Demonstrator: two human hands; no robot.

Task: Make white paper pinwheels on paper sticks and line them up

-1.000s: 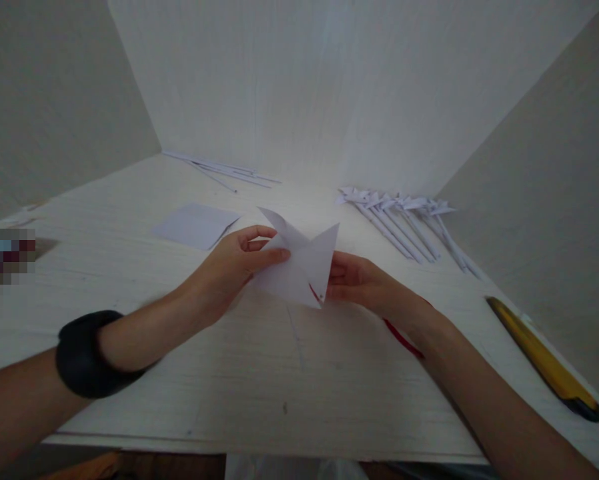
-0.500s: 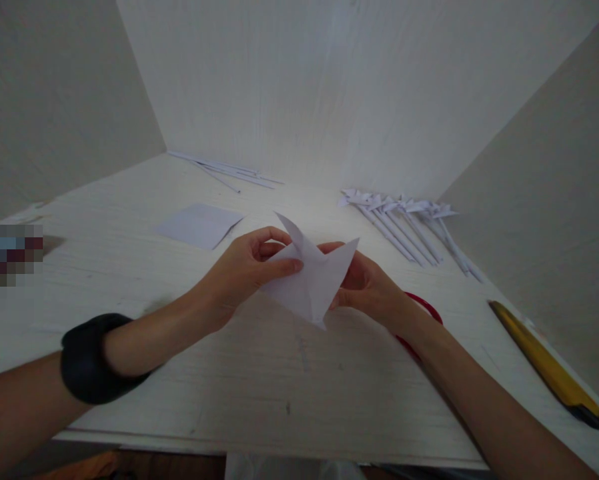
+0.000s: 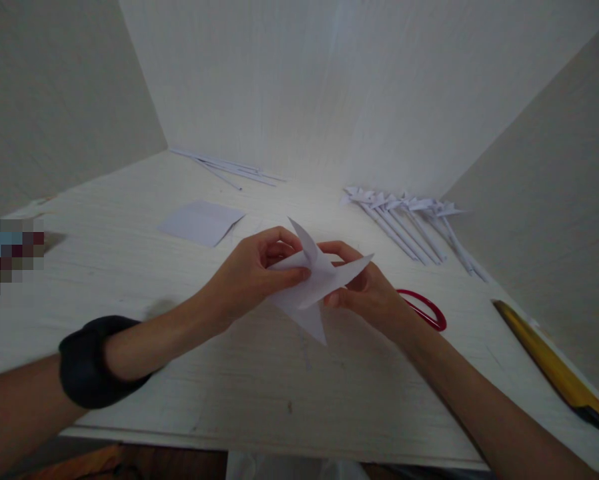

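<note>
A white paper pinwheel point(image 3: 299, 293) is held above the table between both hands, its pointed flaps sticking up, right and down. My left hand point(image 3: 274, 263) pinches it, thumb on top near the centre and fingers behind. On the other side my right hand point(image 3: 362, 283) grips the right flap between thumb and fingers; part of those fingers is hidden behind the paper. Red-handled scissors point(image 3: 429, 313) lie beside my right wrist, with only the handle loop showing.
Several paper pinwheels on sticks point(image 3: 404, 220) lie at the back right. Thin rolled paper sticks point(image 3: 229, 167) rest at the back left, near a flat paper sheet point(image 3: 202, 222). A yellow cutter point(image 3: 549, 363) lies at the right edge. A pixelated item point(image 3: 9, 250) is far left.
The right flap of the paper has been bent inward toward the centre, and a lower point now shows. My right hand has shifted slightly left, revealing more of the red handle.
</note>
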